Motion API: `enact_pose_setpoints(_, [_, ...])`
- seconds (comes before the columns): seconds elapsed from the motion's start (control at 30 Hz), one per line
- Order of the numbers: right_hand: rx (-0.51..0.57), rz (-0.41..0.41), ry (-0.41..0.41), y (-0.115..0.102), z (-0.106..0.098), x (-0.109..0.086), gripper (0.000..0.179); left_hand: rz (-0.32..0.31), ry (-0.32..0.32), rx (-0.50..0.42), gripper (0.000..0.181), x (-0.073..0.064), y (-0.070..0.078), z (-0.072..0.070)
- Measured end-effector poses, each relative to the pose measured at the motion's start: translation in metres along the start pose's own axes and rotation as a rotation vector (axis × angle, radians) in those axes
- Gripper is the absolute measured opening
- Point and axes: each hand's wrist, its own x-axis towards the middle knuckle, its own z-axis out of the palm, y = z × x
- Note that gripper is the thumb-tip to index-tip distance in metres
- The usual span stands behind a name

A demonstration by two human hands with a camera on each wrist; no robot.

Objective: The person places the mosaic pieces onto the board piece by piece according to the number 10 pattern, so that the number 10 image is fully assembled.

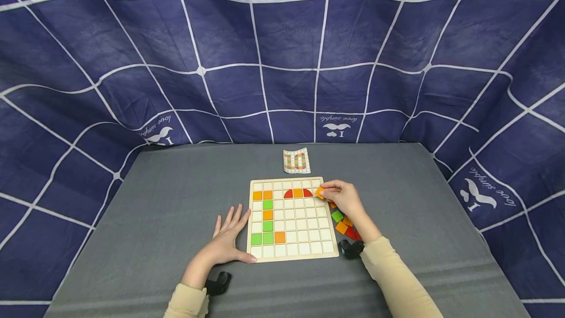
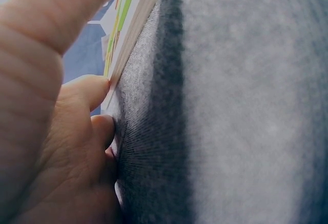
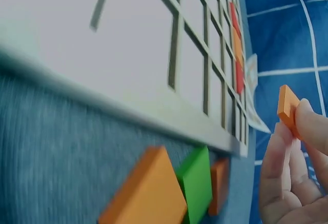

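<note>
Square orange tile (image 3: pixel 288 106), thickness revealed only in right-wrist view, pinched by right grip (image 1: pixel 346 198); left grip (image 1: pixel 223 244) spread against pale wooden board (image 1: pixel 291 225).

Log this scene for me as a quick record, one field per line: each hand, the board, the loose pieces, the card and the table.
Left hand: spread, touching the left edge of the board
Right hand: pinches an orange tile near the board's far right corner
Board: pale grid with orange squares, green squares and two red curved pieces
Loose pieces: orange, green and red, right of the board
Card: gridded, beyond the board
Table: gray
</note>
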Motion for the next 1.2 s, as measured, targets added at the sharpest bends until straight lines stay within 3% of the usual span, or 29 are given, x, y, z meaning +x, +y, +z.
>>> enact_pose_setpoints(0.17, [-0.044,-0.012,-0.014,-0.004,0.014,0.0,0.017,-0.002,0.0,0.004,0.134,0.0,0.0,0.0])
enact_pose_setpoints(0.33, [-0.156,-0.081,-0.007,-0.006,0.025,-0.004,0.013,-0.005,-0.004,0.006,0.134,0.001,0.0,0.0])
enact_pose_setpoints(0.93, [-0.455,-0.268,0.024,-0.01,0.037,-0.007,0.01,-0.001,-0.005,-0.007,0.133,-0.002,0.002,0.0])
enact_pose_setpoints(1.07, [-0.445,-0.259,0.022,-0.011,0.037,-0.007,0.01,-0.001,-0.001,-0.006,0.133,-0.002,0.003,0.0])
enact_pose_setpoints(1.2, [-0.365,-0.193,0.015,-0.012,0.033,-0.007,0.01,-0.002,0.0,0.001,0.133,-0.002,0.002,0.0])
